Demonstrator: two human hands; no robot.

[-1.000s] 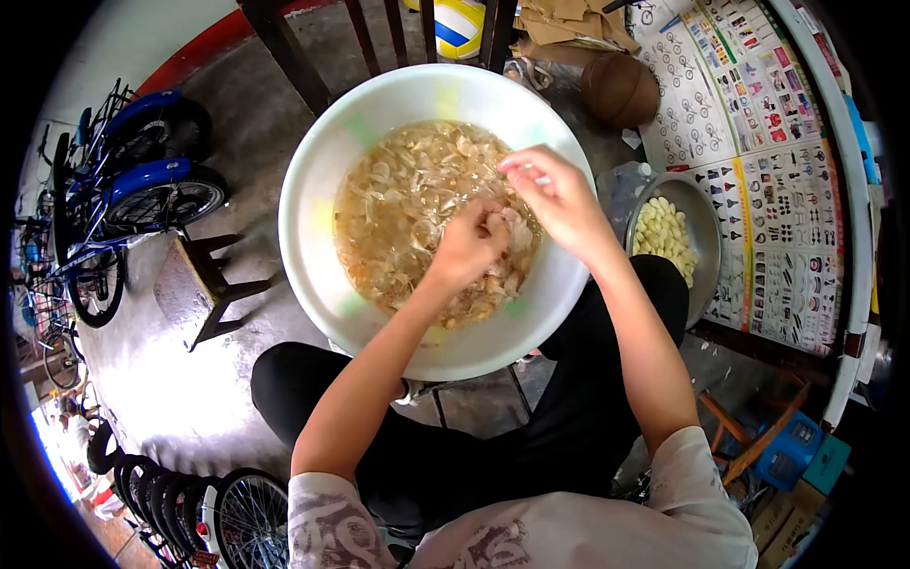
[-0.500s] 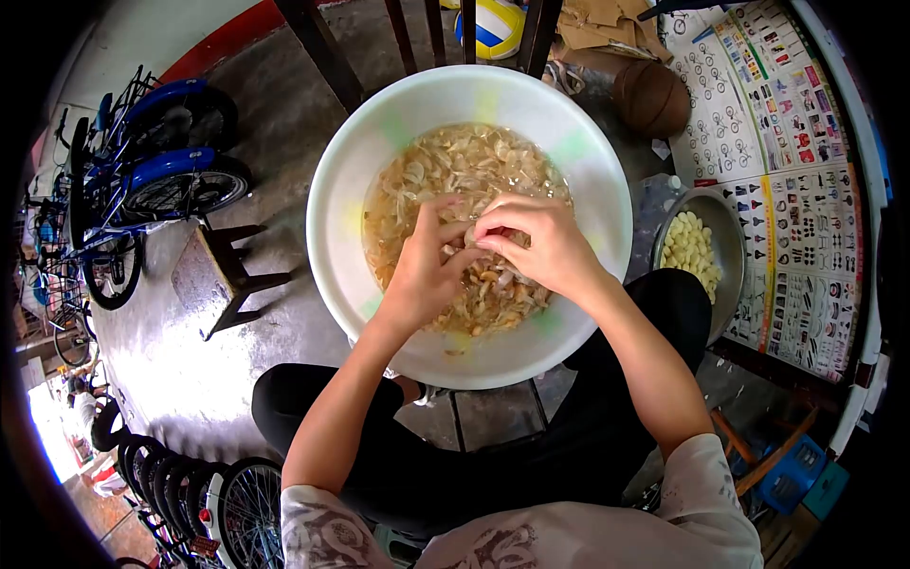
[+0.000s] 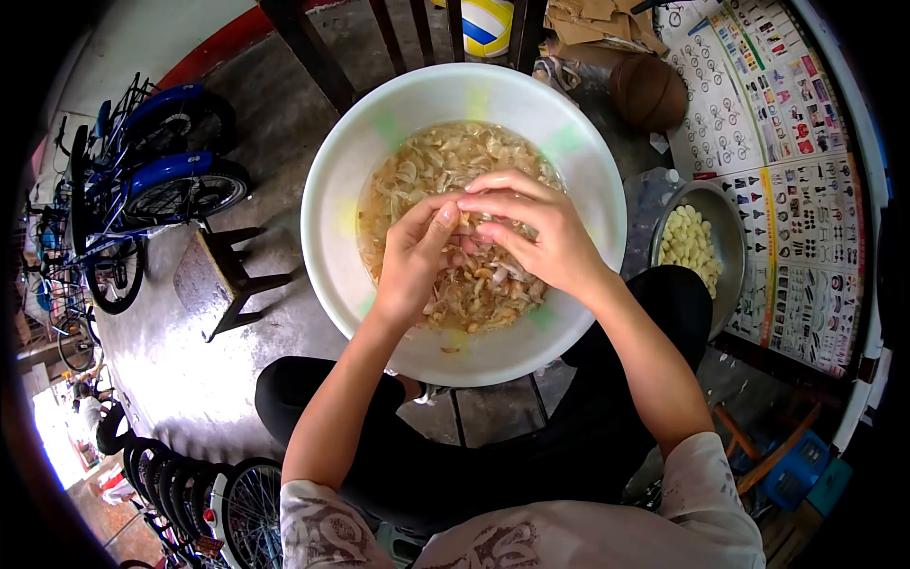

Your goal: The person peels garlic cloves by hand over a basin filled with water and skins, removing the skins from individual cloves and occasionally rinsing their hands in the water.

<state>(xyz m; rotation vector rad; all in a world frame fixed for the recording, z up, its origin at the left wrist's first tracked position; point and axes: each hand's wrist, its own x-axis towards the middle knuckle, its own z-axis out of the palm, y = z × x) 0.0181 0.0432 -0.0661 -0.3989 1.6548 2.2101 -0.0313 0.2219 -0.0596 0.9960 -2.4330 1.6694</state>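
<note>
A large white basin (image 3: 332,284) holds murky water with pale garlic skins (image 3: 474,147) floating in it and brownish cloves (image 3: 488,284) in its lower part. Above the water my left hand (image 3: 417,251) and my right hand (image 3: 531,223) meet at the fingertips. Between them is a small pale yellow piece, probably a garlic clove (image 3: 464,218), pinched by the left thumb and fingers. The right fingers curl against it, partly hiding it. Peeled garlic cloves (image 3: 689,242) lie in a metal bowl (image 3: 730,251) to the right.
A wooden stool (image 3: 204,280) and bicycles (image 3: 171,185) stand on the left. Dark chair slats (image 3: 318,52), a volleyball (image 3: 485,24) and a brown ball (image 3: 648,92) are beyond the basin. A plastic bottle (image 3: 649,194) is beside the bowl. Printed sheets (image 3: 806,228) cover the right side.
Over the last second both hands have come together over the middle of the basin. The left hand has risen slightly from the contents, and a pale piece now shows between the fingertips.
</note>
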